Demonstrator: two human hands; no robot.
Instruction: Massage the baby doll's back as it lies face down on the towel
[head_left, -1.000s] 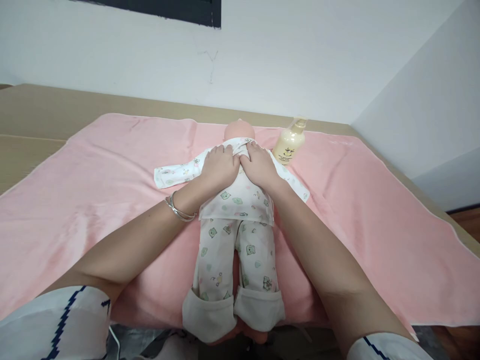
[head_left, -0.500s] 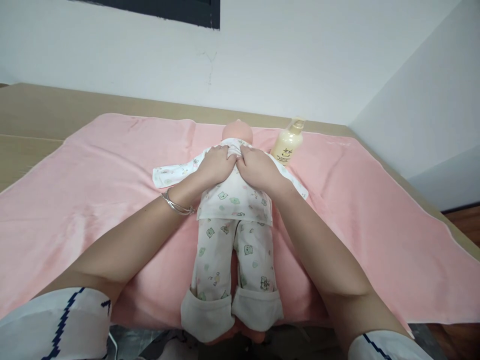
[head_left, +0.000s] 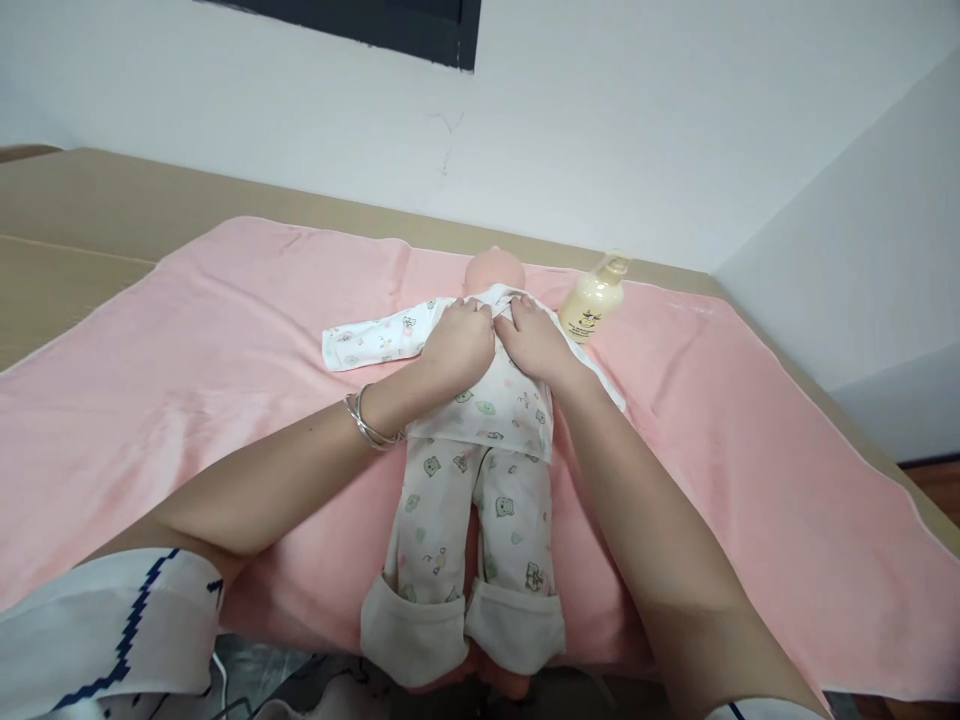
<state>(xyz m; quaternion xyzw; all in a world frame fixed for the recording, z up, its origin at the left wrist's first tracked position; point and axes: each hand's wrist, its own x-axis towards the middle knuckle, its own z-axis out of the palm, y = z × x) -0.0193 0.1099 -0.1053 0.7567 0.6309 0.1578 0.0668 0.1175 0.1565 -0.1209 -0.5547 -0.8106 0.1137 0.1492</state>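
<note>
Left hand (head_left: 459,350) curled more since last frame, right hand (head_left: 536,345) bent beside it, can't tell if pinching shirt (head_left: 491,400); doll (head_left: 486,440) centre, head (head_left: 495,271) toward 12 o'clock, so still upper-shirt work imo.

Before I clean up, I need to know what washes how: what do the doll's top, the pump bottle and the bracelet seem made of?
Top: matte, soft cloth, probably cotton; it wrinkles without shining. Pump bottle: glossy, likely plastic, with bright highlights. Bracelet: shiny silver-coloured metal, apparently, from its glints.
</note>
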